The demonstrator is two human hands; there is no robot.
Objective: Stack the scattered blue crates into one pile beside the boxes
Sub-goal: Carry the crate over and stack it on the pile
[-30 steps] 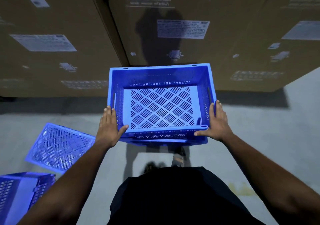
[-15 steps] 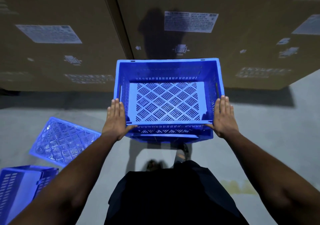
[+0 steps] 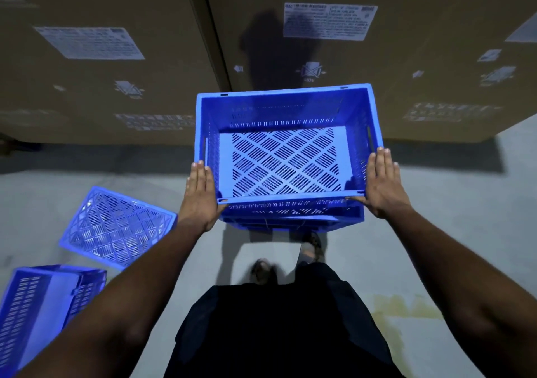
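I have a blue plastic crate with a slotted bottom point(image 3: 286, 157) between my two hands. My left hand point(image 3: 200, 194) lies flat on the crate's left side, near the corner close to me. The fingers point(image 3: 197, 174) are straight and point away from me, and the thumb sits by the near rim. My right hand point(image 3: 383, 183) lies flat on the right side the same way, fingers straight, thumb on the near rim. So I am not curling round the crate; I press it from both sides with flat hands.

The crate sits upright and open at the top. Under its near wall I can see more blue plastic edges, so it seems to rest on another crate, but I cannot tell how many. It is right in front of the big brown cardboard boxes with white labels point(image 3: 328, 20), very near them.

On the grey floor point(image 3: 453, 220) to my left lies a blue crate turned bottom-up and tilted point(image 3: 116, 228). Near it, at the lower left corner, is another blue crate lying on its side point(image 3: 40, 308). My shoes point(image 3: 312, 251) are just behind the crate I press.
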